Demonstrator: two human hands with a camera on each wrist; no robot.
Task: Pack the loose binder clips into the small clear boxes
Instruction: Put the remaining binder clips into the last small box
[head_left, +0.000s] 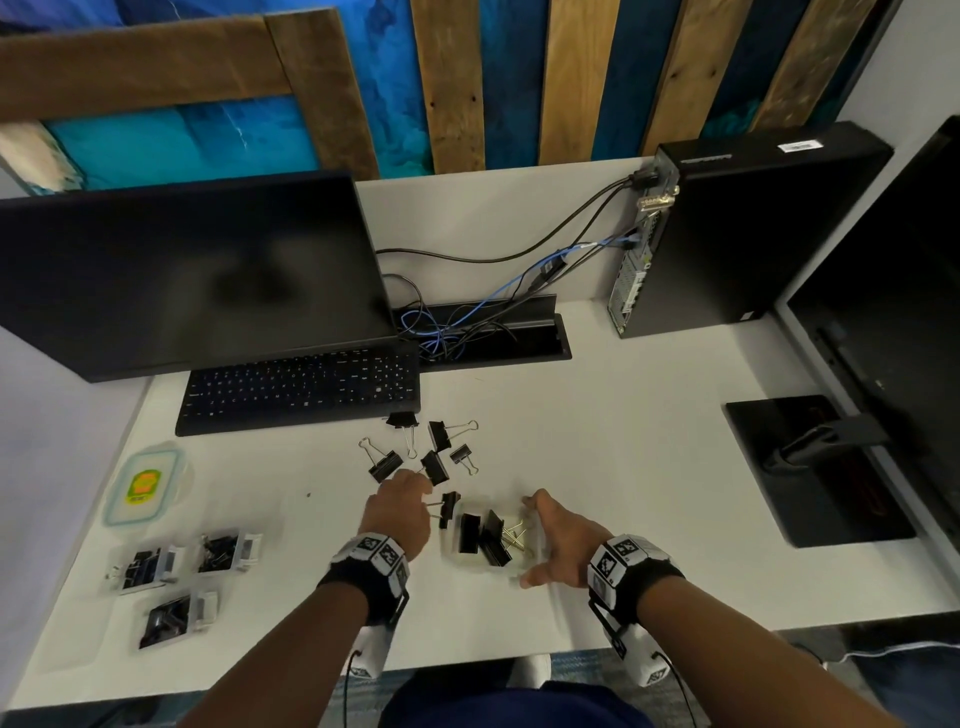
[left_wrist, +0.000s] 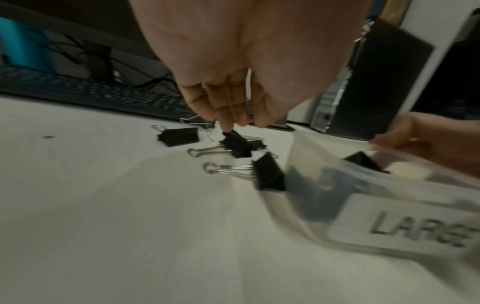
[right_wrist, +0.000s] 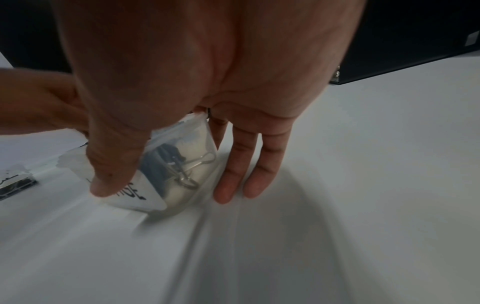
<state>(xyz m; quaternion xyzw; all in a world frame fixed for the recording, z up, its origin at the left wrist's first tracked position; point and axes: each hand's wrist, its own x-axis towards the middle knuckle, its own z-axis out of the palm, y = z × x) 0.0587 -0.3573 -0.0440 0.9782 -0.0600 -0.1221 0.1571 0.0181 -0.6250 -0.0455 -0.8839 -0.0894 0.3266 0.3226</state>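
Several black binder clips (head_left: 385, 465) lie loose on the white desk in front of the keyboard. My left hand (head_left: 415, 480) reaches over them, its fingers straight; in the left wrist view its fingertips (left_wrist: 228, 125) touch the top of one clip (left_wrist: 236, 146). Another clip (head_left: 449, 509) lies against the left wall of a small clear box (head_left: 452, 558) labelled LARGE (left_wrist: 415, 230). My right hand (head_left: 527, 540) grips that box, thumb (right_wrist: 111, 181) on the labelled near wall and fingers along the far side. Two or three clips (head_left: 470, 532) sit inside it.
Three small clear boxes (head_left: 145, 569) with clips inside lie at the front left, near a lidded container (head_left: 145, 486) with a yellow-green label. A keyboard (head_left: 301, 389) and monitor (head_left: 182, 275) stand behind the clips. A computer tower (head_left: 753, 228) and monitor base (head_left: 815, 467) are on the right.
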